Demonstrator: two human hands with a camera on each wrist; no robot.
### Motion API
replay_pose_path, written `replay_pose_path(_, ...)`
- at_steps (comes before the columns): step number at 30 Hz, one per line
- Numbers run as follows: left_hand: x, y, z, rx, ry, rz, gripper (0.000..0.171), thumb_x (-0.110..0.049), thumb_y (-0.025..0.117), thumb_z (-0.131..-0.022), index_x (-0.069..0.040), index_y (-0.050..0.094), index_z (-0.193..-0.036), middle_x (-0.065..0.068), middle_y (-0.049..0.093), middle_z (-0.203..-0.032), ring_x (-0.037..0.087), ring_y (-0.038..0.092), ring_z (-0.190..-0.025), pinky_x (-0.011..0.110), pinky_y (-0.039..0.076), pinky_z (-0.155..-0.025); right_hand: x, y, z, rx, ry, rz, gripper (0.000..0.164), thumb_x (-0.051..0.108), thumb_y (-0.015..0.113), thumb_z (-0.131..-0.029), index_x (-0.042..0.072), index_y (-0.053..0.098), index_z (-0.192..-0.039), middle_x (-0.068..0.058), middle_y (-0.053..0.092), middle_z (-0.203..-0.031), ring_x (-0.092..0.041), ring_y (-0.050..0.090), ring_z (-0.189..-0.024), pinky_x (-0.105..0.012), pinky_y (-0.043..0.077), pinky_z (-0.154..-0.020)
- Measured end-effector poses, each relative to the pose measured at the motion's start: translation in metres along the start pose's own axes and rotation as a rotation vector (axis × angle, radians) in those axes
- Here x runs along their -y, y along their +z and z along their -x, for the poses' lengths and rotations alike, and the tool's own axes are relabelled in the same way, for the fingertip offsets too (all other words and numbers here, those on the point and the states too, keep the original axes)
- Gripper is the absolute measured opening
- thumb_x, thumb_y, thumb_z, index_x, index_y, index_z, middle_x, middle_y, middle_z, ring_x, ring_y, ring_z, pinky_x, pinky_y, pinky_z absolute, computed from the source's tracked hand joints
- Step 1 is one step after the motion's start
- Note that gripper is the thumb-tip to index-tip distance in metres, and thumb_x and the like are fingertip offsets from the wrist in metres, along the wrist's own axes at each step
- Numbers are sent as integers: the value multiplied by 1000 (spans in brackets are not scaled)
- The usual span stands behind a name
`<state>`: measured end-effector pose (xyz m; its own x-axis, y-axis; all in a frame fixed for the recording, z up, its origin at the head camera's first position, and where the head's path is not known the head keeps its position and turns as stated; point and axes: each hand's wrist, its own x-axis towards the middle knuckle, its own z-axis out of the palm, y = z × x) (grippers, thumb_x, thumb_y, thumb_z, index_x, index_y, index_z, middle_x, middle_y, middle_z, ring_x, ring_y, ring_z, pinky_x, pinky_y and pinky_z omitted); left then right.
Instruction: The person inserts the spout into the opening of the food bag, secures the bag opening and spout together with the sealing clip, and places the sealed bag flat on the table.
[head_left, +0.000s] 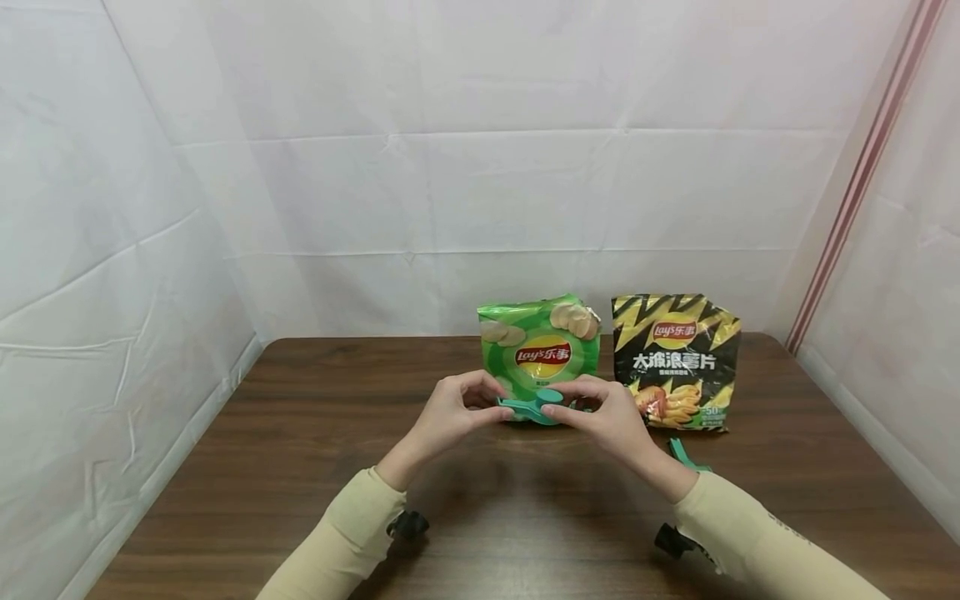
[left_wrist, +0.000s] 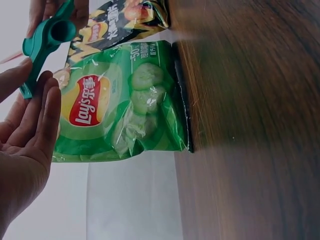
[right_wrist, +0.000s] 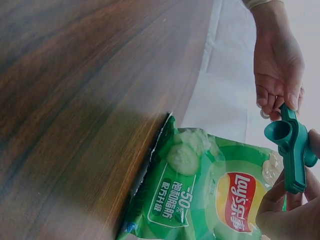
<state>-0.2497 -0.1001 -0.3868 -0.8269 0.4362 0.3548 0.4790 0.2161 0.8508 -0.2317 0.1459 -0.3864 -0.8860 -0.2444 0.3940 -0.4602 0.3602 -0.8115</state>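
Note:
Both hands hold a teal bag clip with a round spout in front of the green Lay's chip bag. Its narrow end is pinched between the thumb and fingers of my left hand. My right hand grips the other end, by the round cap. In the right wrist view the clip looks closed along its length, its funnel-shaped spout facing the table side. The green bag stands upright just behind the clip, touched by neither hand as far as I can tell.
A black and yellow Lay's bag stands to the right of the green one, its top corner cut off. Another teal clip lies on the brown wooden table, partly hidden by my right forearm. White sheeting encloses the back and sides.

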Motion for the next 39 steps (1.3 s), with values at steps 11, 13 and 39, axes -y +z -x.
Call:
replay_pose_path(11, 0, -7, 1, -8, -30, -26, 14, -23, 75, -83, -16, 69, -94, 1, 70, -89, 14, 66, -79, 29, 55, -70, 40, -5, 6, 28, 26, 41, 25, 16, 76, -81, 7, 74, -104, -7, 71, -96, -11, 59, -74, -27, 50, -63)
replay_pose_path(13, -1, -6, 1, -29, -40, -39, 15, -21, 75, -82, -13, 70, -94, 2, 71, -88, 15, 66, -79, 28, 55, -69, 40, -5, 5, 27, 25, 46, 25, 16, 76, -80, 7, 74, -104, -7, 71, -96, -11, 59, -74, -27, 50, -62)
replay_pose_path(39, -41, 0, 11, -215, 41, -104, 15, -2, 77, -76, 5, 64, -79, 17, 67, -77, 29, 64, -65, 22, 52, -58, 5, 4, -2, 8, 25, 70, 31, 37, 78, -77, 20, 75, -102, 1, 71, -99, -12, 63, -77, -26, 52, -63)
